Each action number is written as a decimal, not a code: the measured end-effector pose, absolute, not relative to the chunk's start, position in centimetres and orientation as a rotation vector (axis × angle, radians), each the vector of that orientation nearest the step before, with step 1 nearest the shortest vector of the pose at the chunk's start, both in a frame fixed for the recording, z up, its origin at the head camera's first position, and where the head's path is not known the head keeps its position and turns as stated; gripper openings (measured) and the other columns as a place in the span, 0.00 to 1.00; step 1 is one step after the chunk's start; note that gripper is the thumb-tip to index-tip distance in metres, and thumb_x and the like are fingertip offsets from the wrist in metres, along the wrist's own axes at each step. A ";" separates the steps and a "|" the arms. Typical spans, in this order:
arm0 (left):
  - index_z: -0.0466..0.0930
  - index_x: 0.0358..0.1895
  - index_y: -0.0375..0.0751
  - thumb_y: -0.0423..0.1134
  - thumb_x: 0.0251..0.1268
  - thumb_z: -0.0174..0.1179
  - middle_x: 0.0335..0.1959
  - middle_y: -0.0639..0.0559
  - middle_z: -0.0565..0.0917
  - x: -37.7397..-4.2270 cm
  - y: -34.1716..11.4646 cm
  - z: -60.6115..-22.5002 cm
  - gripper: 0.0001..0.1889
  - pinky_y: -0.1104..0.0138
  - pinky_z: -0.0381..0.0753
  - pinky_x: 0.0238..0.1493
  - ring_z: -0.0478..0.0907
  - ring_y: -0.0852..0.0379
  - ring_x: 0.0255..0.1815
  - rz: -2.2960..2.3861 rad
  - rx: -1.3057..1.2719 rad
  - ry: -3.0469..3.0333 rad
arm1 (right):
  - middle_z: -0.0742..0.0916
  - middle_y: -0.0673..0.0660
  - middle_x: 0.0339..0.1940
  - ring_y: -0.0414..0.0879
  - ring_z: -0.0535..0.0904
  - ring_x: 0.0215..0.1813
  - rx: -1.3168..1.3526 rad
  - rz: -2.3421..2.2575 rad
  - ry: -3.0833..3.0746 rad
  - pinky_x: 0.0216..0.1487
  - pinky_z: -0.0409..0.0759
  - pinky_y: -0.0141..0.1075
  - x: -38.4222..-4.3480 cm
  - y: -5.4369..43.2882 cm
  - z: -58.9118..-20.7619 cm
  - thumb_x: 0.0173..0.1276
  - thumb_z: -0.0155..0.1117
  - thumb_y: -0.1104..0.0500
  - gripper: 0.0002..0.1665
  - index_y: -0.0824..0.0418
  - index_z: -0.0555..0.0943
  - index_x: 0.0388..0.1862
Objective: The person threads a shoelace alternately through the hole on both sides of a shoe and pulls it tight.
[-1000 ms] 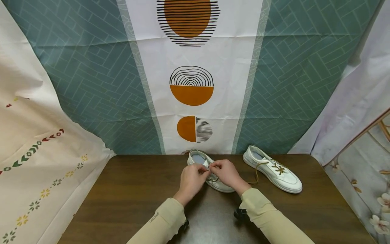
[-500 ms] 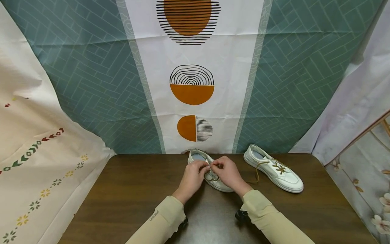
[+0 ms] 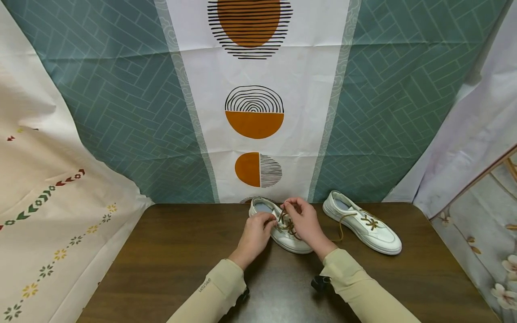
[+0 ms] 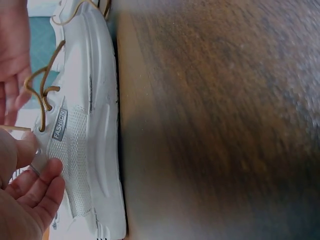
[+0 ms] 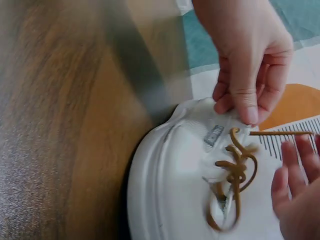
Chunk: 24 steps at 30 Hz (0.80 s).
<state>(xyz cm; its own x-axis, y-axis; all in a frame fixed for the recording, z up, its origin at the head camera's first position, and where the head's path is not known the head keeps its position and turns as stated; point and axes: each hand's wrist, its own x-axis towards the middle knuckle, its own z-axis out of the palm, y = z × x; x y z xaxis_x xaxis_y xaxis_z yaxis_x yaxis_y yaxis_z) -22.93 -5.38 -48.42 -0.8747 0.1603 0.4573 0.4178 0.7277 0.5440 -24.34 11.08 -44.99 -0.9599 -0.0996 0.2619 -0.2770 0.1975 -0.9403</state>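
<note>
A white shoe [image 3: 291,244] with a brown shoelace [image 5: 280,133] sits near the table's back edge. My left hand [image 3: 258,231] pinches the eyelet edge of its upper between thumb and fingers, close to the ankle opening. Held in my right hand [image 3: 304,222], the lace end stretches taut from the top eyelet; the exact grip is partly out of frame in the right wrist view. More lace lies in loose loops over the lower eyelets. In the left wrist view, the left hand [image 4: 30,195] is beside a dark "FASHION" label [image 4: 60,125] on the shoe's side.
A second white shoe [image 3: 363,231] stands to the right, brown lace in its eyelets and one end trailing on the brown wooden table [image 3: 181,251]. Directly behind the table hangs a green and white patterned cloth [image 3: 258,67].
My right hand has moved slightly up and to the right, away from the left hand, drawing the lace out. The left hand stays at the shoe's eyelet edge.
</note>
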 end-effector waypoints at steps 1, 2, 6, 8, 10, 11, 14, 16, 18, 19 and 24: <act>0.84 0.34 0.49 0.39 0.61 0.62 0.33 0.59 0.82 -22.9 -5.4 -48.4 0.02 0.69 0.78 0.41 0.79 0.64 0.38 -0.935 -0.448 -2.547 | 0.87 0.60 0.40 0.51 0.82 0.45 0.394 1.926 -2.292 0.47 0.79 0.35 -24.3 11.1 -44.8 0.71 0.54 0.52 0.14 0.62 0.77 0.42; 0.84 0.33 0.49 0.39 0.60 0.62 0.33 0.59 0.82 -23.0 -5.4 -48.4 0.02 0.69 0.78 0.41 0.79 0.64 0.38 -0.938 -0.447 -2.546 | 0.86 0.61 0.41 0.52 0.82 0.47 0.424 1.975 -2.272 0.50 0.79 0.38 -24.3 11.2 -44.7 0.72 0.53 0.52 0.14 0.63 0.76 0.43; 0.84 0.33 0.48 0.39 0.60 0.62 0.33 0.58 0.82 -23.0 -5.5 -48.4 0.02 0.69 0.78 0.40 0.79 0.63 0.37 -0.943 -0.459 -2.528 | 0.82 0.64 0.35 0.55 0.81 0.41 0.507 2.134 -2.207 0.50 0.79 0.47 -24.2 11.4 -44.2 0.74 0.48 0.53 0.15 0.65 0.72 0.45; 0.83 0.33 0.48 0.40 0.61 0.62 0.32 0.58 0.82 -23.0 -5.5 -48.4 0.02 0.69 0.78 0.39 0.79 0.63 0.37 -0.940 -0.465 -2.525 | 0.78 0.63 0.29 0.55 0.78 0.32 0.536 2.158 -2.206 0.42 0.80 0.47 -24.2 11.6 -44.0 0.74 0.48 0.54 0.15 0.65 0.71 0.44; 0.83 0.32 0.49 0.40 0.61 0.62 0.32 0.59 0.82 -23.0 -5.5 -48.4 0.03 0.70 0.78 0.39 0.79 0.64 0.37 -0.931 -0.464 -2.528 | 0.75 0.60 0.27 0.51 0.73 0.27 0.557 2.057 -2.294 0.35 0.78 0.43 -24.3 11.9 -43.8 0.74 0.49 0.54 0.13 0.63 0.73 0.43; 0.83 0.33 0.49 0.40 0.61 0.62 0.32 0.59 0.82 -23.1 -5.5 -48.5 0.03 0.70 0.78 0.40 0.79 0.64 0.38 -0.930 -0.463 -2.531 | 0.76 0.59 0.27 0.49 0.72 0.28 0.576 1.959 -2.361 0.34 0.77 0.42 -24.3 12.0 -43.8 0.73 0.49 0.54 0.12 0.61 0.74 0.42; 0.83 0.33 0.49 0.40 0.61 0.61 0.33 0.59 0.82 -23.1 -5.5 -48.4 0.02 0.70 0.78 0.40 0.79 0.64 0.38 -0.931 -0.453 -2.539 | 0.80 0.52 0.30 0.42 0.73 0.29 0.643 1.510 -2.614 0.32 0.73 0.35 -24.4 12.4 -44.0 0.72 0.52 0.52 0.09 0.54 0.78 0.42; 0.83 0.33 0.49 0.40 0.61 0.61 0.33 0.59 0.82 -23.0 -5.5 -48.4 0.02 0.69 0.78 0.39 0.79 0.64 0.38 -0.934 -0.451 -2.545 | 0.81 0.47 0.34 0.39 0.74 0.33 0.691 1.199 -2.747 0.35 0.73 0.34 -24.4 12.7 -44.5 0.71 0.54 0.51 0.09 0.51 0.79 0.43; 0.83 0.33 0.49 0.39 0.61 0.61 0.34 0.59 0.82 -22.9 -5.5 -48.4 0.02 0.69 0.78 0.39 0.79 0.64 0.38 -0.932 -0.455 -2.550 | 0.81 0.44 0.34 0.38 0.75 0.34 0.734 0.933 -2.824 0.36 0.74 0.35 -24.5 12.9 -44.9 0.69 0.56 0.51 0.09 0.50 0.80 0.43; 0.83 0.33 0.49 0.40 0.61 0.61 0.34 0.59 0.82 -22.9 -5.5 -48.4 0.02 0.69 0.78 0.39 0.79 0.64 0.38 -0.930 -0.456 -2.555 | 0.80 0.43 0.34 0.38 0.75 0.35 0.752 0.813 -2.844 0.37 0.74 0.35 -24.5 13.0 -45.1 0.68 0.58 0.51 0.10 0.50 0.81 0.43; 0.83 0.33 0.50 0.40 0.61 0.62 0.34 0.59 0.82 -22.7 -5.5 -48.4 0.02 0.69 0.79 0.40 0.79 0.64 0.39 -0.933 -0.443 -2.563 | 0.81 0.44 0.31 0.42 0.74 0.35 0.813 0.459 -2.781 0.38 0.72 0.36 -24.6 13.6 -45.4 0.63 0.63 0.53 0.06 0.51 0.84 0.37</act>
<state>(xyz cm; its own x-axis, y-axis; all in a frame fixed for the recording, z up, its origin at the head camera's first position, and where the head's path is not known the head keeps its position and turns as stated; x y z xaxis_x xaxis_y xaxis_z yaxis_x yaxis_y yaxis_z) -22.74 -5.49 -48.39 -0.8798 0.1626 0.4466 0.4117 0.7303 0.5451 -24.64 13.63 -45.44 -0.8265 -0.4873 0.2820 -0.5521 0.7997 -0.2361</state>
